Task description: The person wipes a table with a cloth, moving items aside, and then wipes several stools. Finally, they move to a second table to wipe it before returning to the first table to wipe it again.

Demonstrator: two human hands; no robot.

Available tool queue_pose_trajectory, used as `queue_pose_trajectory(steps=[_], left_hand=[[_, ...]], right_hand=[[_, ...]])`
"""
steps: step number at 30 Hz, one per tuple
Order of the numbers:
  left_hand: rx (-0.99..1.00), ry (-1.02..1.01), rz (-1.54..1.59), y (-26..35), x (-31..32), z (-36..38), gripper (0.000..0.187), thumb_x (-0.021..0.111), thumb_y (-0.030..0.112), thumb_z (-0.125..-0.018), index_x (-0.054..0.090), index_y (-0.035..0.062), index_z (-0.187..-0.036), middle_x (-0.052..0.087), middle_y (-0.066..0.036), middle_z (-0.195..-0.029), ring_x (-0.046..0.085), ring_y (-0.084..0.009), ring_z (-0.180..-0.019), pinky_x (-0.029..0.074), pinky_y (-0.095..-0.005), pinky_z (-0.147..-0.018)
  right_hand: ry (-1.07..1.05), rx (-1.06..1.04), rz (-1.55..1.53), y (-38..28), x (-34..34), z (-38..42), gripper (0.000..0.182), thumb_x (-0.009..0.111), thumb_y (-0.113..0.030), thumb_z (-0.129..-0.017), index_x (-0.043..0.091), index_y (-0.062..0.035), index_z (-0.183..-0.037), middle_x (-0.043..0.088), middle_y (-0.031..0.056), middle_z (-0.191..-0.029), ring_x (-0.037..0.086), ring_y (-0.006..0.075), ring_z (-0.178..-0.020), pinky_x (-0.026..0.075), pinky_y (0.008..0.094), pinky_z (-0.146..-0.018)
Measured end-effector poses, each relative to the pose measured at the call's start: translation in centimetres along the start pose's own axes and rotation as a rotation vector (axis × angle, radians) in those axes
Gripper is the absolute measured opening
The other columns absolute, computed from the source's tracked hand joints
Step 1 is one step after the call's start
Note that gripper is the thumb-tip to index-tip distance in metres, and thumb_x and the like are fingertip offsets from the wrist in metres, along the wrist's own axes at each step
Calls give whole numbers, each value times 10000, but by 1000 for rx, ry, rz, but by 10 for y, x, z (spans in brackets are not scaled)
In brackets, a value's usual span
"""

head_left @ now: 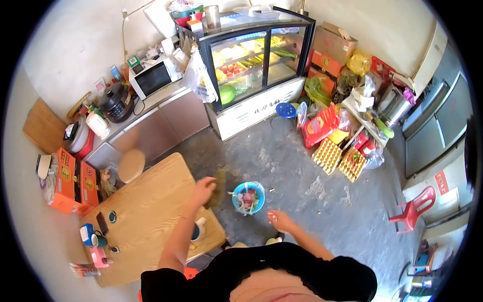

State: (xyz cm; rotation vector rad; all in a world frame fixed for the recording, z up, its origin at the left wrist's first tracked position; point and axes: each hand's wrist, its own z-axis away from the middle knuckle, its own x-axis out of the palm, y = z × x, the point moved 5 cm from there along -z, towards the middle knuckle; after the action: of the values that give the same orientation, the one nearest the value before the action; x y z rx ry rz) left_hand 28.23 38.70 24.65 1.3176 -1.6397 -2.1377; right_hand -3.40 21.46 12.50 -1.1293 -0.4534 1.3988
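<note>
My left hand [204, 189] is above the right edge of the wooden table [146, 216], its fingers closed on a blurred olive-green cloth-like thing [218, 189] that hangs past the edge. My right hand [280, 221] is held over the floor, right of a blue bin [261, 201]. Its fingers are curled together, with a small pale spot at the tips; what they hold, if anything, I cannot make out. The bin has a plastic liner and rubbish inside. Near my left forearm, a white cup or jug [200, 229] stands on the table.
A glass display fridge [256, 70] with produce stands ahead. Egg trays [328, 156], a red bag [321, 126] and a blue stool [286, 110] are right of it. A red plastic chair [413, 209] is at far right. A round wooden stool [131, 165] stands behind the table.
</note>
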Motion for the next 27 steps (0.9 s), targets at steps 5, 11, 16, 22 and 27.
queue_pose_trajectory(steps=[5,11,16,22,27], left_hand=[[-183,-407,550,83,241,33,314,591,148,-945,637,9,-1223,679,-49,-1043,611,-142,-958,486,-303,-878],[20,-442,406,213,314,35,453,721,243,-871,606,8,-1241,686,-126,-1092,642,-220,-1013,489,-352,-897],[165,-443,161,228,320,4,455,756,238,-817,611,3,-1179,682,-169,-1026,659,-259,-943,508,-366,-841],[144,-406,198,221,320,-38,386,735,277,-847,645,-16,-1081,700,-168,-965,674,-259,-876,516,-368,-793],[-38,-531,434,213,325,-90,356,741,241,-879,647,-32,-1086,691,-57,-925,617,-112,-862,508,-289,-761]], right_hand=[[259,-59,-688,14,-71,52,544,645,-322,-941,477,-46,-1379,631,144,-1207,614,210,-1067,495,347,-901],[396,-32,-626,29,-191,81,433,705,-264,-901,575,-9,-1226,673,101,-1073,626,174,-952,503,321,-830],[564,-106,-313,11,-245,82,309,694,-239,-904,643,16,-1072,698,90,-941,622,135,-849,503,310,-761],[610,-143,-248,18,-239,26,366,616,-307,-947,618,5,-1139,702,161,-947,672,257,-866,511,380,-767],[509,-224,-247,-41,-287,1,353,612,-345,-935,574,-1,-1003,636,258,-891,630,437,-860,487,452,-716]])
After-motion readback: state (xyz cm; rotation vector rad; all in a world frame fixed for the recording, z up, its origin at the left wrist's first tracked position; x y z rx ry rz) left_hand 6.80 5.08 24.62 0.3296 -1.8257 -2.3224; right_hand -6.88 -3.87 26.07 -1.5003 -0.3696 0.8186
